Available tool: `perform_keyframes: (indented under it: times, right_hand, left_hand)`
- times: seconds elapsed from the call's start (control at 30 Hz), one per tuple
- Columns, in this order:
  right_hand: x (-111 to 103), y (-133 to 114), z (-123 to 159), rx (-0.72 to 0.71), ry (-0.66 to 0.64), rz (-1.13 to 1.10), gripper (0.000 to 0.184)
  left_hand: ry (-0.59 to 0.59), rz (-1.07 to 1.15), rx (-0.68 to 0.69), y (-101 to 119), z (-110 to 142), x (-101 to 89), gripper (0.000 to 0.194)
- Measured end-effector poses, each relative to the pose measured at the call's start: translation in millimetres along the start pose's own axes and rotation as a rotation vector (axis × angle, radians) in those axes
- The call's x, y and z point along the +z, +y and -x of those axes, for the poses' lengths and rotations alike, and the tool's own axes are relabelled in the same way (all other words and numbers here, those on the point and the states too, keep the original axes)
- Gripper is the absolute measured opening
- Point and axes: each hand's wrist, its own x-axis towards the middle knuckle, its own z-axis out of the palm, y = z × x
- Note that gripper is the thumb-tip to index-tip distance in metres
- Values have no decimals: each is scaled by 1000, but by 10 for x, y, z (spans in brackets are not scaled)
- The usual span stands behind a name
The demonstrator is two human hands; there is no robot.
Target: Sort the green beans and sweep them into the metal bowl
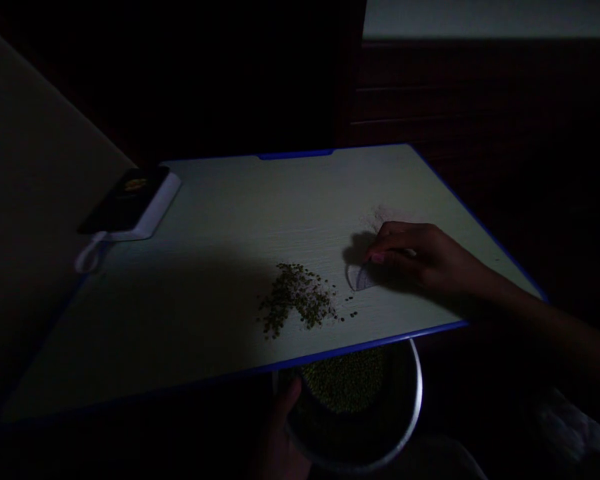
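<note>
My right hand (405, 253) is over the right part of the pale tabletop (220, 207), thumb and fingers pinching a small, thin, see-through piece of plastic (361, 276) whose lower edge meets the surface. Left of it lies a loose pile of small green beans (297, 297), with several strays near the plastic. Below the table's front edge, my left hand (285, 433) grips the left rim of a round metal bowl (416, 393). More green beans (350, 380) fill part of the bowl. The table edge hides the bowl's far side.
A dark-topped white box (140, 200) with a pale loop strap (87, 253) stands at the table's far left corner. Fine brownish crumbs (380, 217) lie beyond my right hand. A blue rim (370, 345) borders the tabletop. The room is very dark.
</note>
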Motion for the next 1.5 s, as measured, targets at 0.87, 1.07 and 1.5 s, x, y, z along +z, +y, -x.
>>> perform_keyframes:
  times: [0.87, 1.07, 1.5]
  right_hand:
    - [321, -88, 190, -36, 34, 38, 21]
    - [343, -131, 218, -76, 30, 37, 21]
    - [363, -215, 185, -41, -35, -18, 18]
  left_hand:
    - [303, -37, 78, -57, -13, 273, 29]
    - [270, -34, 6, -46, -14, 221, 33]
    - [381, -5, 98, -56, -31, 300, 35]
